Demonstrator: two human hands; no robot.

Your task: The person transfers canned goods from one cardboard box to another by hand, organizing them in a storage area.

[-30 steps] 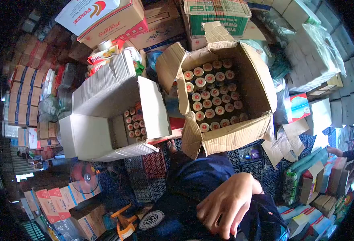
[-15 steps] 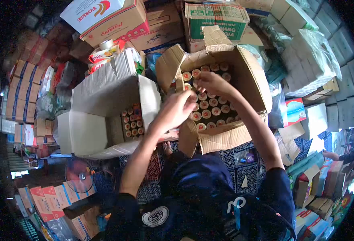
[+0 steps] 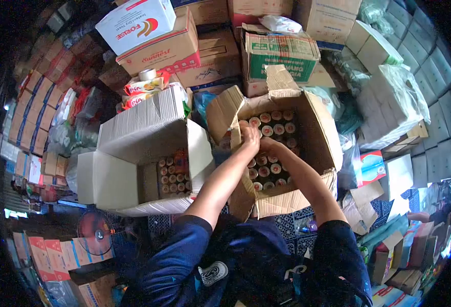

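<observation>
Left hand (image 3: pixel 249 135) moved farther into brown box (image 3: pixel 293 200), right hand (image 3: pixel 270 146) beside it, capped containers (image 3: pixel 275 168) beside both, each grip's state unclear.

Hands (image 3: pixel 250 135) now closer together inside brown carton (image 3: pixel 292 200)

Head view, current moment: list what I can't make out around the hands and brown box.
Head view: what the left hand and right hand hold, if anything; the hands themselves hide it.
Head view: print on the round tops; too small.
Head view: floor of the brown box; the tops and shade hide it.
</observation>
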